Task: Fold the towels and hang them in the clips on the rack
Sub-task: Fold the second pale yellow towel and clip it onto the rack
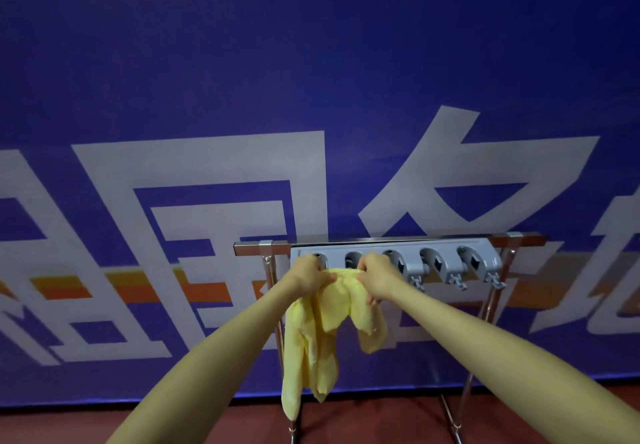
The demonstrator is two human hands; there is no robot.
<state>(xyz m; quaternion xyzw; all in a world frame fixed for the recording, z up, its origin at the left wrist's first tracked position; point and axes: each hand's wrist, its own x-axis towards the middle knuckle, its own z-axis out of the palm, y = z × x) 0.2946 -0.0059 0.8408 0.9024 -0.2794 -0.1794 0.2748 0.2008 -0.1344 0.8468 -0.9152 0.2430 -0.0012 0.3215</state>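
both hands, left hand (306,272) and right hand (377,275), have fingers pinching the yellow towel (322,332) at the rack (391,239) clips (429,263). nothing's clipped yet, the visible clips look empty.

Two bare forearms enter from the lower corners of the head view, long and slim, with no sleeves, cuffs or gloves on any part that shows. No watch, bracelet or ring is visible at either wrist. The left hand (306,272) and the right hand (377,275) are small in the picture and slightly blurred, so nails and finer detail of the fingers cannot be made out.
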